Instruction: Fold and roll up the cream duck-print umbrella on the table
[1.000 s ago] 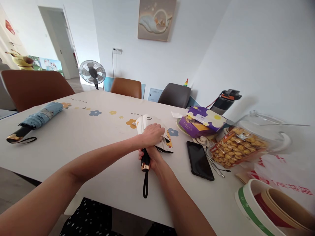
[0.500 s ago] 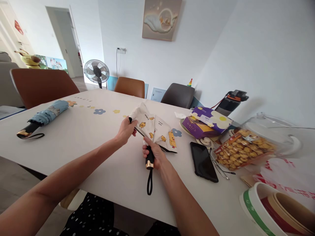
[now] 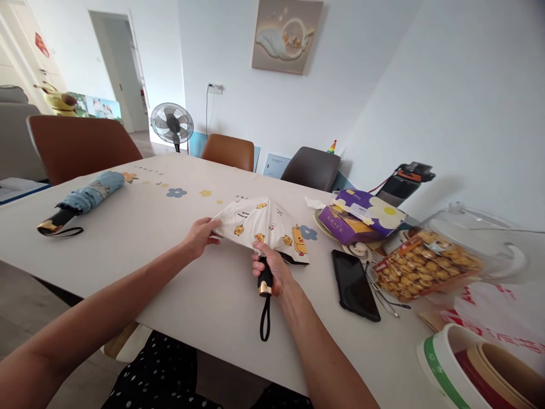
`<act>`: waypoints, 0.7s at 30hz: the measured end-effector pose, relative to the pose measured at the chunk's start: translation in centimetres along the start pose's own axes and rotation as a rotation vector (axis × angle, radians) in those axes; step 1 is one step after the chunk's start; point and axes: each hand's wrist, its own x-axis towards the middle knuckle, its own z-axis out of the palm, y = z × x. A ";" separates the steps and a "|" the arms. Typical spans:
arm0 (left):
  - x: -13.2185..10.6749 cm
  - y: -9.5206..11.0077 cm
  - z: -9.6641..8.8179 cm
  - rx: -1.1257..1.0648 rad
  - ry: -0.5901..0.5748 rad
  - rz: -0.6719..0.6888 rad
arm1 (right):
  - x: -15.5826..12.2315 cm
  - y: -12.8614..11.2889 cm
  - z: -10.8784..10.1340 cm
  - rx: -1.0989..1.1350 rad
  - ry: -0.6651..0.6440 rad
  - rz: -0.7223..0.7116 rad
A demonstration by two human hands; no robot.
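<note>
A cream folding umbrella (image 3: 259, 224) printed with yellow ducks lies on the table in front of me. My right hand (image 3: 272, 271) is wrapped round its black handle (image 3: 264, 279), whose gold ring and wrist strap hang toward the near edge. My left hand (image 3: 200, 236) pinches the left edge of the canopy fabric and holds it spread out to the left. A second, pale blue umbrella (image 3: 83, 199) lies folded at the far left of the table, apart from both hands.
A black phone (image 3: 355, 277) lies right of the umbrella. Beyond it are a purple box (image 3: 355, 215), a bag of snacks (image 3: 421, 267), a glass jar (image 3: 468, 233), a dark bottle (image 3: 402, 182) and stacked bowls (image 3: 477, 363). Chairs (image 3: 80, 147) ring the white table (image 3: 149, 238); a fan (image 3: 172, 124) stands behind.
My left hand came off the top of the bundled canopy, took the fabric's edge and drew it out leftward, spreading the folds. My right hand kept its grip on the handle.
</note>
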 end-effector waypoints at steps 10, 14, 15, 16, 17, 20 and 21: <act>0.6 0.2 -0.8 0.136 0.009 0.175 | -0.2 -0.3 -0.2 0.046 -0.070 -0.063; 1.0 -0.6 -0.8 0.419 -0.063 0.173 | -0.7 -0.6 0.0 0.018 -0.055 -0.140; 1.1 -0.9 -0.7 0.485 -0.064 0.150 | -0.7 -0.6 0.1 0.009 -0.042 -0.147; 1.2 -1.2 -0.7 0.540 -0.055 0.144 | -0.8 -0.6 0.1 0.006 -0.035 -0.147; 1.3 -1.5 -0.6 0.584 -0.040 0.158 | -0.8 -0.5 0.2 0.010 -0.035 -0.146; 1.5 -1.9 -0.5 0.689 -0.004 0.227 | -0.9 -0.5 0.3 0.018 -0.053 -0.153; 1.5 -2.0 -0.5 0.718 0.000 0.238 | -0.9 -0.4 0.3 0.016 -0.052 -0.160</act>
